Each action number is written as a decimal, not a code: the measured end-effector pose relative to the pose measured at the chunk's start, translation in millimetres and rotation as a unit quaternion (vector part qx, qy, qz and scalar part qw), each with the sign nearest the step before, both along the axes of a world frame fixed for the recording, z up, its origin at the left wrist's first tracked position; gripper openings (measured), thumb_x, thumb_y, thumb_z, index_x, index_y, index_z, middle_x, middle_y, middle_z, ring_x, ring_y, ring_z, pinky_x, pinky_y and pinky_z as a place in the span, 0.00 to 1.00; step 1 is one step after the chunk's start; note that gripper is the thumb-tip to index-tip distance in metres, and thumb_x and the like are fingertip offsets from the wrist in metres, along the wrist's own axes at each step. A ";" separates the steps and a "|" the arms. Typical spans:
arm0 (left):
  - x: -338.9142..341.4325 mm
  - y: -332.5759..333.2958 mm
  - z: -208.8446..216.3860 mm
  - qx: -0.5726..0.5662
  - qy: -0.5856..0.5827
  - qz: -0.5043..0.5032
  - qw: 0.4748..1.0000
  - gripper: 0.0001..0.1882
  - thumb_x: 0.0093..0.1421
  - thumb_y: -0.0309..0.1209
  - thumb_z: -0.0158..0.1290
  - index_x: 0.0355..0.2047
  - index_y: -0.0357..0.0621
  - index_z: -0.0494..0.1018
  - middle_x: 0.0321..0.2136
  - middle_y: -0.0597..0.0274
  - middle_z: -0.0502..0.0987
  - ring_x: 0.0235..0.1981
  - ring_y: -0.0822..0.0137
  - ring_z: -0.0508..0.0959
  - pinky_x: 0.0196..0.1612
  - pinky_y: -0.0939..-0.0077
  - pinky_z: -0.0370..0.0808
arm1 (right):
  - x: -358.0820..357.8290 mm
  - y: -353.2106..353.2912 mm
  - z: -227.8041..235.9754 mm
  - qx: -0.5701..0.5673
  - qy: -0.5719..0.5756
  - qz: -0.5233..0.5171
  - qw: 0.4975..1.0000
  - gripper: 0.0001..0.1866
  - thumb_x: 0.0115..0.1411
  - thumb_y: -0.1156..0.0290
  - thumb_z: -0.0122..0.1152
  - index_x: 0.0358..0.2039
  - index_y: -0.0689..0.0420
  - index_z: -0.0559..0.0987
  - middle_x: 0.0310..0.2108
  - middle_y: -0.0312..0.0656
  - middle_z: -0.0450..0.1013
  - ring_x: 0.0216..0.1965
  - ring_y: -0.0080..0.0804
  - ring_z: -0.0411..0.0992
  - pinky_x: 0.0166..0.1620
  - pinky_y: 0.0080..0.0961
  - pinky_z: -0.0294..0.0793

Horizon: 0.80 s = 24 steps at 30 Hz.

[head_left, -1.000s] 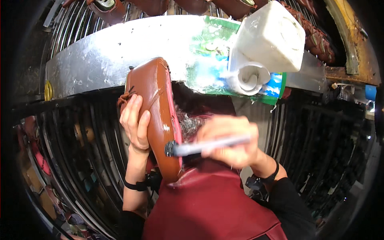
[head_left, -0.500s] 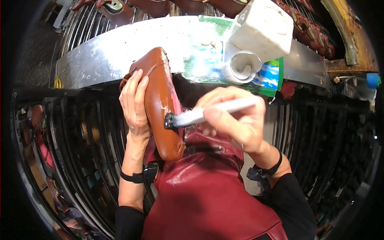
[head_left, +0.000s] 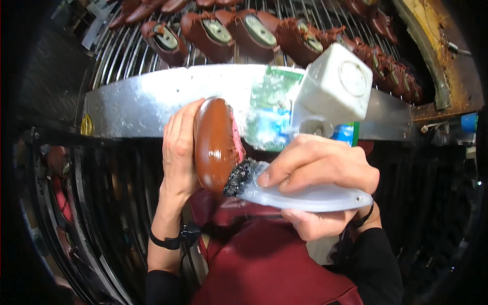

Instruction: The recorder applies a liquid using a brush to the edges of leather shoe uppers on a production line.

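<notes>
My left hand point(head_left: 179, 147) wraps round the far-left side of a glossy brown leather shoe point(head_left: 212, 150). The shoe's rounded end points toward me, and a strip of pink sole edge shows along its right side. In my right hand point(head_left: 325, 170) is a brush point(head_left: 315, 200) with a pale translucent handle, gripped between thumb and fingers. Its dark, wet-looking bristles lie against the lower right edge of the shoe, near the sole. A wet shine covers the leather.
Beyond my hands runs a metal ledge point(head_left: 147, 101), bearing a green and blue sheet point(head_left: 272, 107) and a white plastic container point(head_left: 333, 84) with a cut opening. Behind it, several brown shoes point(head_left: 213, 38) stand on metal bars. Dark racks flank me, and I wear a dark red apron point(head_left: 269, 259).
The shoe has turned so its rounded end faces me more. My right hand has rolled over, and the brush has moved from the shoe's side down to its lower right edge. The view has tilted upward.
</notes>
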<state>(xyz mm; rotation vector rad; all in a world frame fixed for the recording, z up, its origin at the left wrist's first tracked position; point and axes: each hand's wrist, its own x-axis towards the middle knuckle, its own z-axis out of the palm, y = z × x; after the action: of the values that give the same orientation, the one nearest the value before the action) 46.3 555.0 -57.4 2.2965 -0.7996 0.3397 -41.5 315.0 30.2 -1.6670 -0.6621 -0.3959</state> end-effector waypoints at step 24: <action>-49.8 59.0 -92.7 -0.510 0.414 -0.015 0.754 0.43 0.45 0.26 0.70 0.64 0.27 0.72 0.55 0.39 0.80 0.55 0.50 0.82 0.64 0.58 0.75 | -46.8 -31.4 -154.8 0.231 0.225 -0.500 0.804 0.11 0.69 0.71 0.69 0.41 0.69 0.83 0.26 0.42 0.79 0.20 0.24 0.78 0.21 0.20 0.76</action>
<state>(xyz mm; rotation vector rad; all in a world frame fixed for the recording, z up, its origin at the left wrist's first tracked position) -3.5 614.0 -150.1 1.1493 -0.0819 -0.2430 -88.3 283.6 -124.5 -1.4201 0.7007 -0.7888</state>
